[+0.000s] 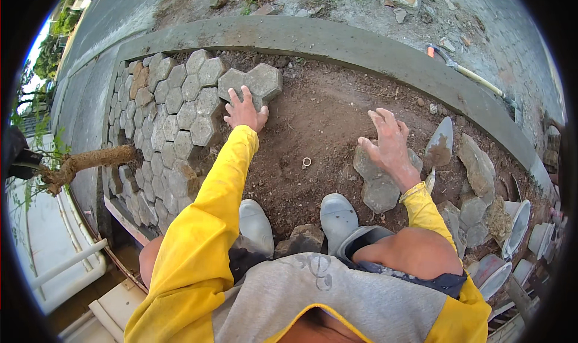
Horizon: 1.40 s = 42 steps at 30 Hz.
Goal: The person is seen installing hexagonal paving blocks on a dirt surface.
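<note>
My left hand (245, 113) has its fingers spread, with the fingertips against the near side of a grey lobed concrete paver (262, 81) at the outer edge of the laid paving (174, 96). Whether it presses on the paver, I cannot tell. Over on the right, my right hand (390, 139) is open with its fingers apart and nothing in it. It hovers above another lobed paver (380, 192) lying loose on the soil and partly hides it. Just beyond that hand lies a trowel (440, 144) with a soil-stained blade.
Bare brown soil (325, 120) spreads between my hands, with a small pale ring (307, 162) on it. A concrete curb (337, 39) borders the far side; a long-handled tool (472, 78) rests beyond it. Broken pavers (475, 162) and buckets (516, 222) crowd the right. A tree trunk (93, 159) stands left.
</note>
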Each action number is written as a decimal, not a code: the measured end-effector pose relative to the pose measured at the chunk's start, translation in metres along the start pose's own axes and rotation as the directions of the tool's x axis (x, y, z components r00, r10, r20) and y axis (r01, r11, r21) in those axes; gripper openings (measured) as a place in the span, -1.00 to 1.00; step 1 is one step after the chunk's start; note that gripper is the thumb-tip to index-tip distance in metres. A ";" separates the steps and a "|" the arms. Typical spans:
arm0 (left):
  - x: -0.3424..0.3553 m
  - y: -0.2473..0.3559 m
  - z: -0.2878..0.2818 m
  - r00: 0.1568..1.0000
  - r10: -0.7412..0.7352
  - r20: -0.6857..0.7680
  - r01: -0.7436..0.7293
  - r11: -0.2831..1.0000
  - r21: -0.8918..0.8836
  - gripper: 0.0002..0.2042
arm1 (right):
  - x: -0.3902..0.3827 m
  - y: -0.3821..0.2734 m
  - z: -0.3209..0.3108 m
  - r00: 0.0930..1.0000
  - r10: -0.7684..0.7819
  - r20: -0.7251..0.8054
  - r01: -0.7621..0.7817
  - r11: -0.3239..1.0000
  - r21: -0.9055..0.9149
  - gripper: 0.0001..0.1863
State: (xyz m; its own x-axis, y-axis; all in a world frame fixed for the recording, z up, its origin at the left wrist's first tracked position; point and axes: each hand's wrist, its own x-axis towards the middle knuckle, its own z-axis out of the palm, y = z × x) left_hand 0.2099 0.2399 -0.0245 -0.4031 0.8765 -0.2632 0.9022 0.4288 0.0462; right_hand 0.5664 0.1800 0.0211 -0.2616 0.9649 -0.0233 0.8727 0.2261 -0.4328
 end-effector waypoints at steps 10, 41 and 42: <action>0.004 0.010 0.006 0.948 -0.314 -0.049 0.292 0.921 -0.256 0.22 | -0.010 -0.001 0.050 0.996 -0.080 0.025 0.081 0.996 -0.023 -0.40; 0.043 -0.040 0.006 0.834 0.236 -0.498 -0.401 0.880 -0.255 -0.29 | 0.000 -0.009 0.049 0.999 -0.050 0.009 0.051 0.997 -0.062 -0.57; 0.044 -0.041 0.007 0.823 0.254 -0.508 -0.424 0.869 -0.253 -0.31 | 0.000 -0.008 0.049 0.999 -0.047 0.010 0.048 0.997 -0.067 -0.58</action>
State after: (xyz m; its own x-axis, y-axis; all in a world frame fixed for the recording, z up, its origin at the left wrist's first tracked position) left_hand 0.1566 0.2592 -0.0443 -0.1807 0.9415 0.2844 0.9166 0.0563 0.3958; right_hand 0.5389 0.1715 -0.0194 -0.3063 0.9519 -0.0118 0.8849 0.2801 -0.3721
